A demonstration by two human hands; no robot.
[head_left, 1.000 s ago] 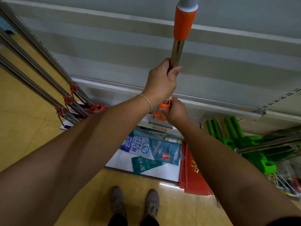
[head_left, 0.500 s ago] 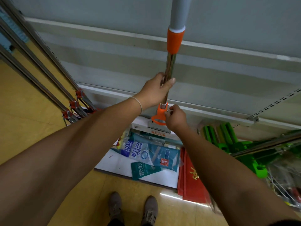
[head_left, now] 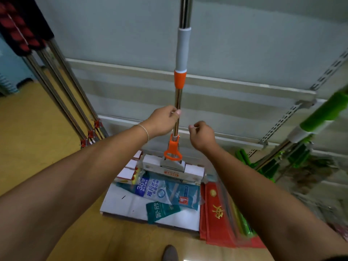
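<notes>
A sponge mop stands upright in front of me, with a steel pole (head_left: pixel 178 99), a grey and orange sleeve (head_left: pixel 182 59) higher up and an orange pull lever (head_left: pixel 172 150) above its boxed head (head_left: pixel 172 167). My left hand (head_left: pixel 163 121) grips the steel pole just above the lever. To the right of the pole, my right hand (head_left: pixel 202 133) hovers apart from it, fingers curled and holding nothing.
Packaged mop refills (head_left: pixel 169 193) lie on a white board (head_left: pixel 122 206) on the floor below the mop head. Red packets (head_left: pixel 214 210) lie to the right. Steel-handled mops (head_left: pixel 62 87) lean at left, green mops (head_left: pixel 293 147) at right. A grey shelf wall (head_left: pixel 235 87) is behind.
The mop has come down onto the packages on the floor. My right hand let go of the orange lever and moved off to the right. My left hand stays on the pole.
</notes>
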